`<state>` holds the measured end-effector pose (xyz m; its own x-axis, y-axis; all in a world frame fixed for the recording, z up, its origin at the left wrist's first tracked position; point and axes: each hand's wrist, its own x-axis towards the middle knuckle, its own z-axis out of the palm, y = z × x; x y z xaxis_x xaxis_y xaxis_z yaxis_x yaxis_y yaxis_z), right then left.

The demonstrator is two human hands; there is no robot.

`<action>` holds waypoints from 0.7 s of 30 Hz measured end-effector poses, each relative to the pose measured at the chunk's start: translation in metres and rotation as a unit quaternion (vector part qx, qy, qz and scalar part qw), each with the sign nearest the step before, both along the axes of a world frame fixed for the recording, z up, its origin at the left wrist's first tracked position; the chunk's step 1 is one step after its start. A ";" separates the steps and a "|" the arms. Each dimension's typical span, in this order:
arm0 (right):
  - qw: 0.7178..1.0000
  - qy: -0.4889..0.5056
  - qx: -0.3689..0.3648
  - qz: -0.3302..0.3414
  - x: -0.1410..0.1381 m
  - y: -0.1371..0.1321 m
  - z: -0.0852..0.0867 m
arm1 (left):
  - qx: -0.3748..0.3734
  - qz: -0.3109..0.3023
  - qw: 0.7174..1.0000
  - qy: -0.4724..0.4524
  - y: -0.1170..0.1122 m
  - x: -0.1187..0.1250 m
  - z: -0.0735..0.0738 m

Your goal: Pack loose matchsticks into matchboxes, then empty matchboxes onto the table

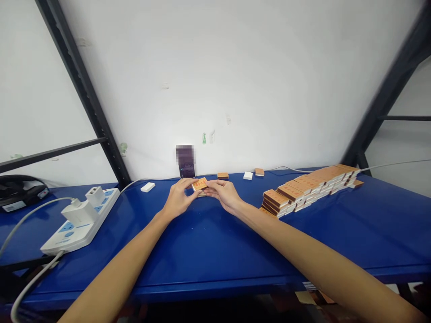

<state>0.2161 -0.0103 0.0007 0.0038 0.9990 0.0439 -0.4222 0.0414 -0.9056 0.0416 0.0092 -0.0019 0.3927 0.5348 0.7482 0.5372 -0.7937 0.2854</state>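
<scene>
Both of my hands meet over the middle of the blue table [208, 242], far from me and close to the wall. A small orange box [200, 183] is pinched between them: my left hand [178, 197] grips its left side and my right hand [222, 194] grips its right side, fingers curled. The box is tilted up, with its printed top facing me. Beneath it lies something flat that I cannot make out.
A long stacked row of the same orange boxes [310, 186] runs along the right. Single orange boxes [222, 176] and small white blocks [147, 187] lie by the wall, beside a propped phone [186, 165]. A white power strip [81, 220] with chargers sits left.
</scene>
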 end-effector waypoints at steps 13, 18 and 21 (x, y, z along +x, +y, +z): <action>0.993 -0.111 0.020 0.038 -0.002 0.007 0.000 | -0.233 -0.008 0.972 0.008 0.010 -0.018 0.012; 0.983 -0.146 0.067 0.090 -0.011 0.014 0.008 | -0.283 -0.044 0.955 -0.074 0.012 -0.030 0.017; 0.975 -0.179 0.095 0.091 -0.012 0.020 0.011 | -0.299 -0.051 0.943 -0.139 0.012 -0.033 0.014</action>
<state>0.2039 0.0101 0.0119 -0.2229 0.9554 0.1937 -0.0962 0.1762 -0.9796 0.0090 0.0210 0.0125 0.2980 0.8640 0.4058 0.3054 -0.4891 0.8171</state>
